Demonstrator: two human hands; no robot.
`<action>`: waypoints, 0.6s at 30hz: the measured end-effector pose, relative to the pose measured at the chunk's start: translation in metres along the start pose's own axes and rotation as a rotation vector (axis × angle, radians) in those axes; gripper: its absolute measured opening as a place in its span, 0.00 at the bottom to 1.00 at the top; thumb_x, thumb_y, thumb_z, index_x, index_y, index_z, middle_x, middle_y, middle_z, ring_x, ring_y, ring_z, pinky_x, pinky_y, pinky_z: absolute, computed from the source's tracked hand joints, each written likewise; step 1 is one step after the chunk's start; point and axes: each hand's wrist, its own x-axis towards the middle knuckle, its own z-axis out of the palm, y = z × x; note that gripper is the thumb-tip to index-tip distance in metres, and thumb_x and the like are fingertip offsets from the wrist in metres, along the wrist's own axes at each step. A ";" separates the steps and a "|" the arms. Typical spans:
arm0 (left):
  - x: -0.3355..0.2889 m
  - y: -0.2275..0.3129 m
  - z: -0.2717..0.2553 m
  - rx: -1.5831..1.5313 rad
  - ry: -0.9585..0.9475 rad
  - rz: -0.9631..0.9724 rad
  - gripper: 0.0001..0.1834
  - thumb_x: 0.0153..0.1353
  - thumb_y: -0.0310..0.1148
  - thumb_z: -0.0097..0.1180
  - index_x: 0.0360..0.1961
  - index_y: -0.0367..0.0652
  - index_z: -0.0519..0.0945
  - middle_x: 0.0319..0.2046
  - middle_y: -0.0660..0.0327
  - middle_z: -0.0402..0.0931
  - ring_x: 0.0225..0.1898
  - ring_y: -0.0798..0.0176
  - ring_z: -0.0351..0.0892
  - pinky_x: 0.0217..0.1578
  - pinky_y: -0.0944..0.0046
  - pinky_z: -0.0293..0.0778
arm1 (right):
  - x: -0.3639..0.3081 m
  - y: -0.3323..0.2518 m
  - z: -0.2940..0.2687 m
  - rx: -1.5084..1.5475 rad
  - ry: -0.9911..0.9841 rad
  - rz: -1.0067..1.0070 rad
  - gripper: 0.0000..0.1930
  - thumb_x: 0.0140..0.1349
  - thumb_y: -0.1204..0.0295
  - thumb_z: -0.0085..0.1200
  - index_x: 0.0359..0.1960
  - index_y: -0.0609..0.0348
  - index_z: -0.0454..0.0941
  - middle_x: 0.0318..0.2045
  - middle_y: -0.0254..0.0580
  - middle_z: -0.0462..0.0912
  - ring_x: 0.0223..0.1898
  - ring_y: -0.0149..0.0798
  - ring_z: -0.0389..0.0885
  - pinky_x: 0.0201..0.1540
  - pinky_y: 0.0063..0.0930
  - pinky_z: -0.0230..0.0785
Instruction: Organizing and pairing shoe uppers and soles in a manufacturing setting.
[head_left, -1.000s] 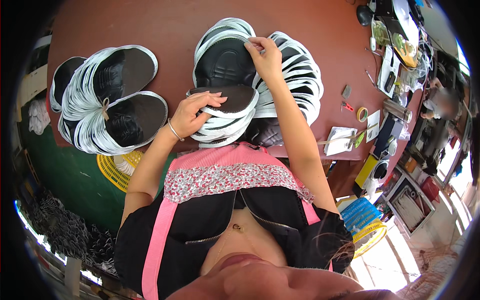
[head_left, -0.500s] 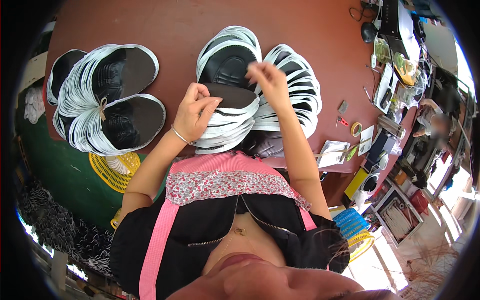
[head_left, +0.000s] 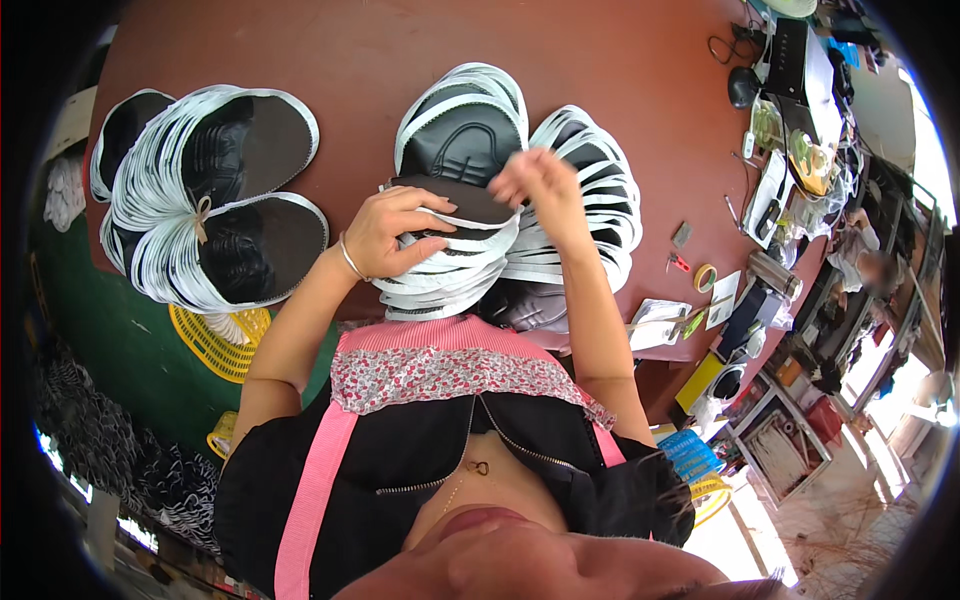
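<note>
A stack of black shoe uppers with white edging (head_left: 445, 285) lies in front of me, its top piece showing a dark brown lining. My left hand (head_left: 400, 230) rests across this piece, fingers stretched over the lining and thumb apart on the white edges. Just beyond, another black upper with a lace-like raised pattern (head_left: 465, 140) lies on more of the same. My right hand (head_left: 545, 195) is at the right end of the brown-lined piece, fingers bent and smeared by motion. Whether they grip anything is hidden.
Fanned uppers (head_left: 590, 190) lie right of the stack. Tied bundles of uppers (head_left: 215, 200) are at the left of the red-brown table (head_left: 340, 50). Farther right are a tape roll (head_left: 705, 277), a red clip (head_left: 680, 262) and clutter. A yellow basket (head_left: 205, 345) stands below the table's left edge.
My left hand has gone from pinching the brown-lined piece's edge to lying spread on it. The upper showing beyond now bears a lace-like pattern instead of an oval one. My right hand moved slightly nearer.
</note>
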 end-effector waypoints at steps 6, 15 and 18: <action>-0.012 -0.004 0.011 -0.146 0.085 -0.032 0.23 0.64 0.21 0.50 0.61 0.38 0.76 0.56 0.46 0.78 0.53 0.51 0.85 0.55 0.53 0.77 | 0.069 0.030 -0.014 -0.693 0.394 -0.288 0.11 0.62 0.71 0.68 0.41 0.62 0.82 0.39 0.43 0.84 0.38 0.32 0.79 0.42 0.25 0.73; 0.022 0.012 0.015 0.141 0.255 -0.284 0.12 0.67 0.35 0.63 0.44 0.37 0.87 0.36 0.58 0.68 0.30 0.61 0.73 0.31 0.63 0.72 | -0.003 0.008 0.002 0.061 -0.342 0.006 0.09 0.63 0.85 0.60 0.44 0.62 0.80 0.42 0.40 0.88 0.43 0.32 0.86 0.52 0.26 0.76; 0.026 0.023 0.012 0.297 0.234 -0.320 0.12 0.63 0.39 0.67 0.31 0.40 0.89 0.36 0.58 0.69 0.36 0.57 0.73 0.39 0.59 0.73 | 0.034 0.004 -0.008 -0.057 -0.284 -0.145 0.25 0.51 0.79 0.73 0.53 0.59 0.81 0.48 0.39 0.84 0.51 0.31 0.78 0.51 0.25 0.70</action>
